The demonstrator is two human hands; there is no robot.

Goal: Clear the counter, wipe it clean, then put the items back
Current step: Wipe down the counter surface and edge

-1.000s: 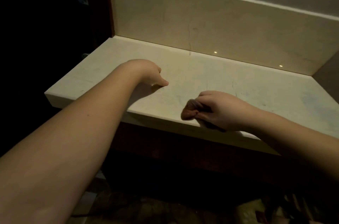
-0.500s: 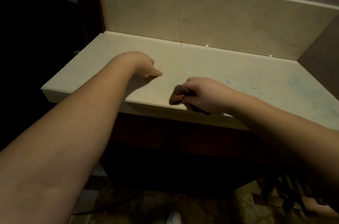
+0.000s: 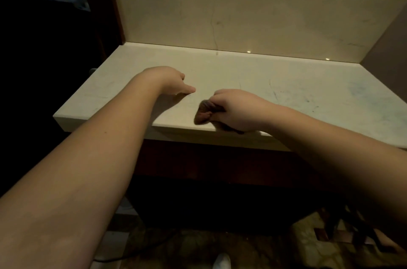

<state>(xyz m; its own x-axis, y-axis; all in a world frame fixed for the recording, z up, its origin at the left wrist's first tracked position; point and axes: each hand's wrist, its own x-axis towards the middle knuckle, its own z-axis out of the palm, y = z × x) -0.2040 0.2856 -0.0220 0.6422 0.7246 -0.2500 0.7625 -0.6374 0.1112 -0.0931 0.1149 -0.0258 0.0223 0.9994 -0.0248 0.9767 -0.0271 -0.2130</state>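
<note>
A pale stone counter (image 3: 286, 83) runs across the head view with nothing standing on it. My right hand (image 3: 235, 110) grips a bunched brown cloth (image 3: 203, 113) and holds it down on the counter close to the front edge. My left hand (image 3: 169, 81) rests on the counter just left of the cloth, with its thumb pointing right; its fingers are hidden under the hand. Faint dark scratches and a bluish smear mark the counter's right part.
A backsplash (image 3: 264, 15) of the same stone rises behind the counter, and a side wall (image 3: 387, 48) closes its right end. Left of the counter is a dark opening (image 3: 44, 48). Patterned floor (image 3: 308, 244) and a white shoe tip (image 3: 222, 262) show below.
My right hand has slid the cloth leftward along the front edge, closer to my left hand. My left hand has stayed in place on the counter.
</note>
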